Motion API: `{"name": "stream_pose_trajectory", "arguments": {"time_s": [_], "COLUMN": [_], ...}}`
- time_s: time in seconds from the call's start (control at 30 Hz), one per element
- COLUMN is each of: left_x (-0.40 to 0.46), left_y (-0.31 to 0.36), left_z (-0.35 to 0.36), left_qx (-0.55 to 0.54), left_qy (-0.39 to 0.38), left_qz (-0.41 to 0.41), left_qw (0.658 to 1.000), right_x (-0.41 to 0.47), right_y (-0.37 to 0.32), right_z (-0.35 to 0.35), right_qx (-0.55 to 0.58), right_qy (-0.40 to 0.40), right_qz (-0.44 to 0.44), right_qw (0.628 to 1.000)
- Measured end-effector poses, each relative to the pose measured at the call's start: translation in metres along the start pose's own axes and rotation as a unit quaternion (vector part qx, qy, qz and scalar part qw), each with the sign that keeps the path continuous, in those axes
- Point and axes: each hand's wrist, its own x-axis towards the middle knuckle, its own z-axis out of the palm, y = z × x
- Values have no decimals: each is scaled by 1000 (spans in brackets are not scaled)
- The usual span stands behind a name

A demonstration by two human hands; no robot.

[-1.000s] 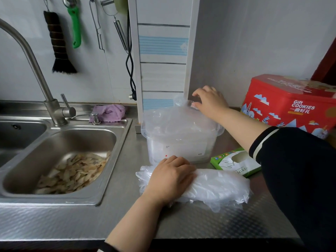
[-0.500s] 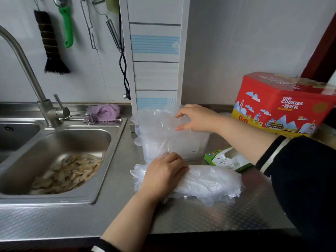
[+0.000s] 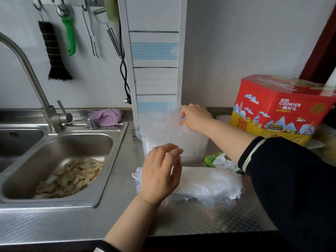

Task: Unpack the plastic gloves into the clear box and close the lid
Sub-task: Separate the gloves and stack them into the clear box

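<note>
At a steel kitchen counter (image 3: pixel 209 220), I am watching from afar as a person is working on moving plastic gloves into the clear box (image 3: pixel 192 150). The right hand (image 3: pixel 195 118) is pinching a loose sheet of glove film (image 3: pixel 160 124) between thumb and fingers, holding it over the box's open top at the far side of the counter. The left hand (image 3: pixel 161 173) is hanging slack, fingers relaxed and spread, holding nothing, over the left end of the glove stack (image 3: pixel 207 184). That stack is lying on the counter just near of the box, its long axis running left to right, with the green glove carton (image 3: pixel 221 161) lying between the two at the right. I judge the left hand the nearer one for the next lift: the stack is lying directly beneath it, and the box is standing just beyond. No lid is showing plainly.
</note>
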Motion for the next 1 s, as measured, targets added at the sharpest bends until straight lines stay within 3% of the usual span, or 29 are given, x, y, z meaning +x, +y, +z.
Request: {"name": "stream_pose_trajectory", "arguments": {"time_s": [0.1, 0.2, 0.3, 0.4, 0.53, 0.63, 0.73, 0.87, 1.0], "left_x": [40, 89, 125, 141, 147, 138, 130, 140, 154], "left_y": [-4, -22, -48, -63, -68, -80, -81, -81, -83], "left_z": [-2, 7, 18, 22, 30, 43, 45, 38, 23], "left_qx": [69, 85, 107, 173, 206, 214, 212, 161, 171], "left_qy": [-38, -186, -390, -558, -653, -691, -686, -620, -546], "left_qz": [-7, -126, -226, -219, -197, -233, -246, -272, -256], "left_qw": [997, 971, 886, 781, 701, 650, 651, 718, 779], "right_x": [-1, -2, -3, -7, 4, 13, 15, 14, 9], "right_y": [1, -1, -6, -11, -10, -9, -6, 0, 2], "right_z": [1, -1, -8, -20, -10, 7, 12, -1, -23], "right_qx": [22, 10, 2, 21, -11, -5, 10, 95, 220], "right_qy": [-14, -30, -73, -205, -356, -407, -394, -296, -204], "right_qz": [18, 25, 40, 42, 83, 103, 97, 69, 96], "right_qw": [999, 999, 997, 978, 931, 907, 914, 948, 949]}}
